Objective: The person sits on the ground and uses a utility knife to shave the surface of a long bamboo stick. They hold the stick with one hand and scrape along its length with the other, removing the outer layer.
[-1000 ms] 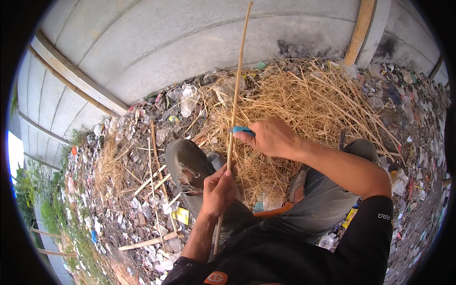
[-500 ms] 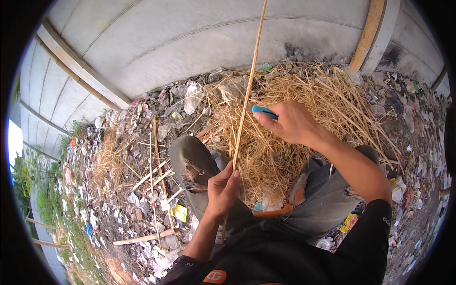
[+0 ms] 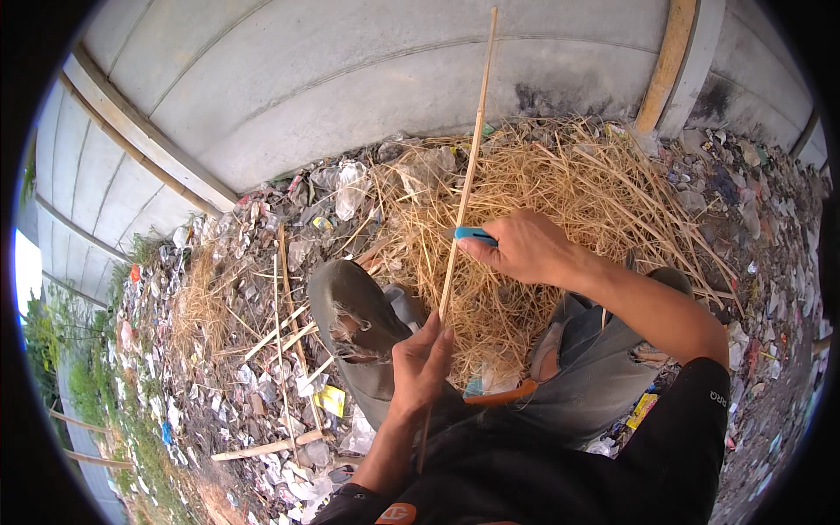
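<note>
A long, thin bamboo strip (image 3: 472,157) rises from my lap and leans slightly right toward the wall. My left hand (image 3: 422,360) pinches it low down, between my knees, and its lower end passes under that hand toward my body. My right hand (image 3: 528,248) is closed around a blue-handled knife (image 3: 477,234), probably a cutter. The blade end points left and meets the strip at about mid-length; the blade itself barely shows. Below both hands lies a heap of straw-coloured bamboo shavings (image 3: 560,192).
A grey concrete panel wall (image 3: 350,79) stands behind the heap, with a bamboo post (image 3: 667,66) at right. Litter-strewn ground (image 3: 262,385) surrounds me. Several loose bamboo strips (image 3: 289,324) lie left of my knee, and a thicker bamboo piece (image 3: 267,446) nearer me. An orange-handled tool (image 3: 503,395) rests between my legs.
My right hand has moved down with the knife, closer to my left hand. The strip has shifted slightly down and right, so its top end now shows. My left hand has dropped slightly.
</note>
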`<move>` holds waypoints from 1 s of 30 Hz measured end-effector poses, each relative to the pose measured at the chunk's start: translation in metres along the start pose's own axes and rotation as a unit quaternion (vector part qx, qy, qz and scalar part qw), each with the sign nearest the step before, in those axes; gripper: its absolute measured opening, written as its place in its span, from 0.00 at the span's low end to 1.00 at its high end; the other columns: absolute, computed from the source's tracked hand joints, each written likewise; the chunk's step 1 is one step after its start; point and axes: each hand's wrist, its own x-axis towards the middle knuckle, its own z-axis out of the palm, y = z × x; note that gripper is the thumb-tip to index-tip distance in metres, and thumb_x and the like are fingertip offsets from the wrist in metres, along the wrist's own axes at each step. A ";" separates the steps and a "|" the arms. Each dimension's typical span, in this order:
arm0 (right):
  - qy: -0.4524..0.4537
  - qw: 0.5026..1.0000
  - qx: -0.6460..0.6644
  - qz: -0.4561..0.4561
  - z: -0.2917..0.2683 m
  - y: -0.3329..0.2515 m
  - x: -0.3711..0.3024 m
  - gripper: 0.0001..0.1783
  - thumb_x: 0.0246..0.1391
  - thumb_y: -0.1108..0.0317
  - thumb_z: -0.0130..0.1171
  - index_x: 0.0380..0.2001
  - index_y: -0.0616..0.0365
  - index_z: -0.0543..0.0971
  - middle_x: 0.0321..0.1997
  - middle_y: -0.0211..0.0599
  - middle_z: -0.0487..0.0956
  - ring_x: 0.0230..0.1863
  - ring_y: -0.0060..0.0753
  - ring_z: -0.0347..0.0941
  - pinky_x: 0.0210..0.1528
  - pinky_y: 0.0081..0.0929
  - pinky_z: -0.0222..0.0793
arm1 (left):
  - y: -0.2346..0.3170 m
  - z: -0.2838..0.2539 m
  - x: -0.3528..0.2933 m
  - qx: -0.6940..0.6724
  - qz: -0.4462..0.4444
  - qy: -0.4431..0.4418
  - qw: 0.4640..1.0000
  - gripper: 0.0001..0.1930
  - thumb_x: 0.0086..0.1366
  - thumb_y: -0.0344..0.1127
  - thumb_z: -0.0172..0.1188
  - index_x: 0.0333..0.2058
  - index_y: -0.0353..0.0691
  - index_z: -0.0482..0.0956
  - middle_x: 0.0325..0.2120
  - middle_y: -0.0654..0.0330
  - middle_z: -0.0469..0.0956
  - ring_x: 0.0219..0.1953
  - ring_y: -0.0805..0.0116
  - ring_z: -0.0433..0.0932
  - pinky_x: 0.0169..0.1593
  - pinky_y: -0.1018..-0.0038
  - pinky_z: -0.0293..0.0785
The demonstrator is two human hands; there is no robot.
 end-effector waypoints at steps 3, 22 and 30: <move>-0.010 0.998 0.006 -0.054 0.023 -0.028 -0.021 0.42 0.65 0.31 0.44 0.17 0.59 0.77 0.08 0.41 0.70 0.12 0.46 0.72 0.18 0.42 0.69 | 0.014 0.003 0.014 -0.027 -0.003 0.002 1.000 0.19 0.73 0.31 0.58 0.60 0.34 0.75 0.25 0.75 0.72 0.23 0.89 0.65 0.25 0.86 0.61; -0.001 0.996 -0.005 -0.085 0.039 -0.030 -0.025 0.40 0.64 0.31 0.46 0.19 0.60 0.79 0.09 0.43 0.72 0.15 0.49 0.75 0.20 0.45 0.72 | 0.012 -0.008 0.024 0.088 0.050 0.056 0.993 0.15 0.73 0.30 0.59 0.54 0.27 0.78 0.28 0.75 0.74 0.29 0.89 0.65 0.31 0.87 0.63; 0.056 0.974 -0.009 0.221 -0.034 0.070 0.044 0.40 0.72 0.40 0.40 0.14 0.58 0.76 0.07 0.33 0.66 0.09 0.30 0.65 0.14 0.33 0.63 | 0.008 0.000 -0.042 0.125 0.110 -0.011 0.986 0.18 0.69 0.25 0.62 0.56 0.24 0.76 0.30 0.71 0.77 0.33 0.84 0.69 0.37 0.83 0.69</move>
